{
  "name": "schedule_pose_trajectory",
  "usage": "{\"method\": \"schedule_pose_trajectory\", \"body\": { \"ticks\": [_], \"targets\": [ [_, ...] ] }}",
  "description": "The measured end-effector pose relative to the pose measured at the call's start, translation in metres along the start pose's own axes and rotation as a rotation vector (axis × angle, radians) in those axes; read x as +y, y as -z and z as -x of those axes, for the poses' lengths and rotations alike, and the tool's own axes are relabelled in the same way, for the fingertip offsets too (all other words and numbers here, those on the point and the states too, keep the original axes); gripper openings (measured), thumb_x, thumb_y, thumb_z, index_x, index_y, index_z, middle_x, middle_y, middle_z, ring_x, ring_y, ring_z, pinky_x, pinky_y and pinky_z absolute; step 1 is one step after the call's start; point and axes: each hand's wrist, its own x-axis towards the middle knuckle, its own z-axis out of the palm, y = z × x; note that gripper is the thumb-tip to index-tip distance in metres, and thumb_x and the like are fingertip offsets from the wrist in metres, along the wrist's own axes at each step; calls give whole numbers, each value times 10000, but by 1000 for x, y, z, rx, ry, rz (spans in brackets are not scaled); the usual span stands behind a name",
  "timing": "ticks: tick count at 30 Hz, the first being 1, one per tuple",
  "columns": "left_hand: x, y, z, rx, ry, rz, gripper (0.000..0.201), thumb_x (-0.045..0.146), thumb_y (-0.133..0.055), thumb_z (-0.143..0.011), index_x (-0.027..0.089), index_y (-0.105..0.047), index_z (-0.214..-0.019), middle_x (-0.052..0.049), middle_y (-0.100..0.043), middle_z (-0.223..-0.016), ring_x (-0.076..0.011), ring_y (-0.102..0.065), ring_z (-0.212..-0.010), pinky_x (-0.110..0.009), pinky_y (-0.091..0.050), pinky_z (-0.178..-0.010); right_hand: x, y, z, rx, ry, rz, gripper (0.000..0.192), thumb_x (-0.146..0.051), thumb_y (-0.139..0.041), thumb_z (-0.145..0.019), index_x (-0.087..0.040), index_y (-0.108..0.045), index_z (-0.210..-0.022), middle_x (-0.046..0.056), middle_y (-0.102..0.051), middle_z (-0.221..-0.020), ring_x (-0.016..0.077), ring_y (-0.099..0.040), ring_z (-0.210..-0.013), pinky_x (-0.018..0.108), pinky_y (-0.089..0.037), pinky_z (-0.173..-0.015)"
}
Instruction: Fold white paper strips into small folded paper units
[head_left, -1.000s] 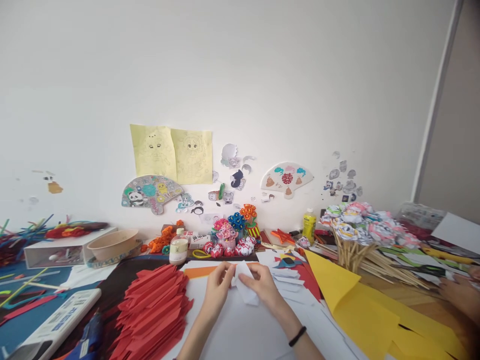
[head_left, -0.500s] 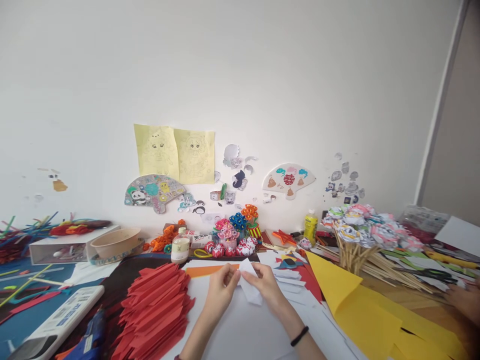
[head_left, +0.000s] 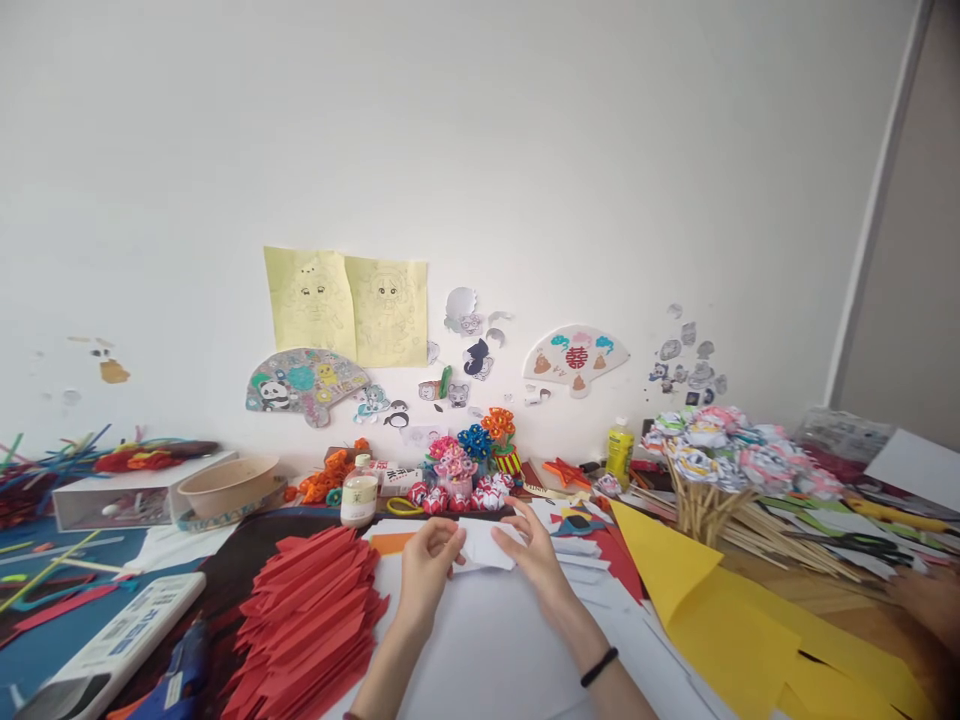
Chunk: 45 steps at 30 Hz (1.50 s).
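Observation:
A small folded piece of white paper (head_left: 486,546) is held up between my two hands, above the white sheets (head_left: 487,650) in front of me. My left hand (head_left: 431,555) pinches its left end between thumb and fingertips. On the right end, my right hand (head_left: 531,548) grips with the thumb in front and some fingers raised behind. Just beyond my left hand lies a strip of orange paper (head_left: 390,543). To the left is a heap of folded red paper strips (head_left: 307,620).
Yellow sheets (head_left: 742,630) lie to the right, near a bunch of paper flowers on sticks (head_left: 709,470). Another person's hand (head_left: 926,600) is at the right edge by black scissors (head_left: 855,545). A bottle (head_left: 359,492) stands behind the red heap; a blue glue gun (head_left: 180,665) lies left.
The white paper has turned from a tilted, upright position to lying crosswise between my hands. My right hand's fingers have lifted and spread; my left hand has shifted slightly left.

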Motion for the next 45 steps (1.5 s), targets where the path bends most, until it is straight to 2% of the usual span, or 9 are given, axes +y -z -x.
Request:
{"method": "schedule_pose_trajectory", "body": {
  "ticks": [3,5,8,10,18,25,31,36,45],
  "targets": [
    [0,-1,2,78,21,48,394,507,-697,-664,160,-557,-789,21,-573,-571,-147,-587,-533,-184,-354,-414,2,-6,3,-44,-71,-50,734,-468,-749,-630,-206,-428,-1236,42,-623,-884,142,-598,-575,216,-435,-425],
    [0,-3,5,105,25,49,376,500,-681,-688,162,-561,-803,23,-570,-566,-145,-585,-550,-182,-355,-430,6,-9,5,-107,-126,-58,693,-468,-771,-597,-181,-469,-1151,29,-631,-828,115,-565,-494,203,-408,-388],
    [-1,-8,10,102,17,25,354,495,-649,-724,164,-560,-813,10,-583,-618,-136,-568,-573,-179,-349,-434,13,-11,6,-221,-190,-46,498,-472,-774,-596,-132,-576,-901,5,-617,-651,109,-539,-452,214,-411,-408],
    [0,-11,12,81,7,-4,354,500,-641,-729,164,-557,-803,-3,-590,-655,-136,-559,-587,-180,-352,-431,15,-10,6,-234,-185,-66,422,-468,-772,-607,-120,-600,-774,-2,-596,-573,111,-533,-450,231,-428,-444],
    [4,-16,16,59,-97,-150,364,535,-601,-749,173,-585,-778,-21,-611,-713,-161,-566,-640,-211,-402,-496,-2,-8,14,-293,-153,-156,357,-426,-811,-582,-140,-650,-722,8,-625,-603,145,-564,-536,272,-461,-554],
    [7,-18,18,54,-137,-204,344,521,-572,-776,178,-587,-757,-15,-622,-716,-156,-564,-647,-208,-387,-515,1,-5,7,-254,-97,-148,392,-474,-742,-678,-106,-684,-802,45,-640,-652,143,-573,-550,263,-454,-547],
    [4,-24,21,-97,-153,-270,293,458,-541,-814,178,-624,-839,-40,-664,-760,-179,-582,-669,-230,-392,-551,3,1,1,-162,-46,-122,417,-525,-718,-679,-115,-647,-676,40,-629,-620,130,-555,-527,246,-431,-527],
    [0,-24,20,-116,-146,-319,226,392,-546,-819,178,-612,-785,-23,-649,-705,-168,-560,-637,-239,-389,-583,7,2,0,-118,-36,-78,457,-570,-719,-644,-130,-596,-624,28,-609,-549,125,-522,-453,241,-394,-466],
    [0,-20,16,-141,-154,-297,272,408,-551,-814,155,-651,-812,-34,-675,-741,-158,-551,-621,-233,-394,-591,6,1,0,-175,-14,-93,435,-542,-709,-673,-129,-606,-580,26,-606,-562,124,-519,-461,243,-396,-476]
  ]
}}
